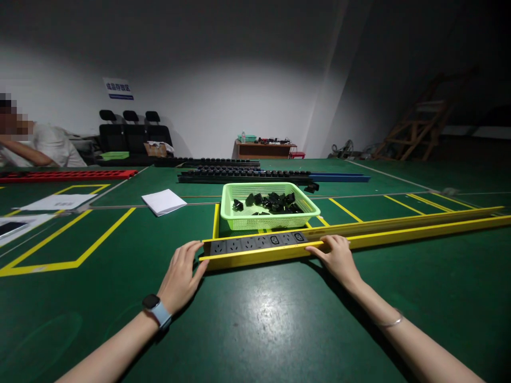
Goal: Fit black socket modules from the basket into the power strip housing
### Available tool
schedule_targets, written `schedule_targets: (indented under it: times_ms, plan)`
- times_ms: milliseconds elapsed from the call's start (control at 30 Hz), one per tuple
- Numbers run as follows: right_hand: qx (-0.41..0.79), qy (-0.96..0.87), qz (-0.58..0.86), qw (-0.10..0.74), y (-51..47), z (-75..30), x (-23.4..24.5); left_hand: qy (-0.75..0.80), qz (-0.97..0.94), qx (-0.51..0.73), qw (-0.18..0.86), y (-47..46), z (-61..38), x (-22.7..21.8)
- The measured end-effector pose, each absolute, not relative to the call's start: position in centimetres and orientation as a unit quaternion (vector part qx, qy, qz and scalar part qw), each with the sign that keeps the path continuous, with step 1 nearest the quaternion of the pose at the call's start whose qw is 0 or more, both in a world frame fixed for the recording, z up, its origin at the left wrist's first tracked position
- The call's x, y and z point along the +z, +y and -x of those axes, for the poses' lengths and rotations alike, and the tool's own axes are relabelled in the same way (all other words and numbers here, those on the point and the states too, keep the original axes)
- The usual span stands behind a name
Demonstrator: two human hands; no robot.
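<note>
A long yellow channel (255, 259) lies across the green table, its right end running out of view. Several black socket modules (248, 243) sit in a row inside its left part; the rest of the trough is bare. My left hand (184, 274) grips the channel's left end, thumb on the near side and fingers at the far side. Around the near wall, just right of the last socket, my right hand (337, 259) is closed, its thumb along the wall and its fingertips over the top edge. Behind the channel stands a light green basket (271, 221) holding loose black socket pieces (279, 202).
White paper (163, 201) lies left of the basket. Farther back are dark strips (243, 176), a blue channel (339, 177) and a red strip (72, 175). Yellow tape (106, 236) marks the table (255, 330). A person (48, 146) sits at the far left.
</note>
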State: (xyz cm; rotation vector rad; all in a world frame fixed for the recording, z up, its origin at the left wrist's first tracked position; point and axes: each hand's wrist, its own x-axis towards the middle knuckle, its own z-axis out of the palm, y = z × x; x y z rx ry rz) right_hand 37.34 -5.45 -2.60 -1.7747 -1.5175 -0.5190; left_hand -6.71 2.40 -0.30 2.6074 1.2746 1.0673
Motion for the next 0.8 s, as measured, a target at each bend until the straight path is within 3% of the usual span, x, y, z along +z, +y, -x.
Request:
schedule_targets:
  times_ms: [233, 600, 800]
  plan:
    - [-0.206, -0.595, 0.687, 0.364, -5.3, -33.7, -2.6, 0.447, -0.834, 0.321, -0.037, 2.3, 6.6, -0.4]
    - [-0.227, -0.61, 0.66, 0.375, -5.6, -31.2, -2.1, 0.42, -0.833, 0.357, -0.03, 2.8, 6.9, -0.9]
    - [-0.159, -0.728, 0.596, 0.299, -6.0, -28.5, -0.5, 0.41, -0.838, 0.36, -0.028, 2.8, 6.9, -1.0]
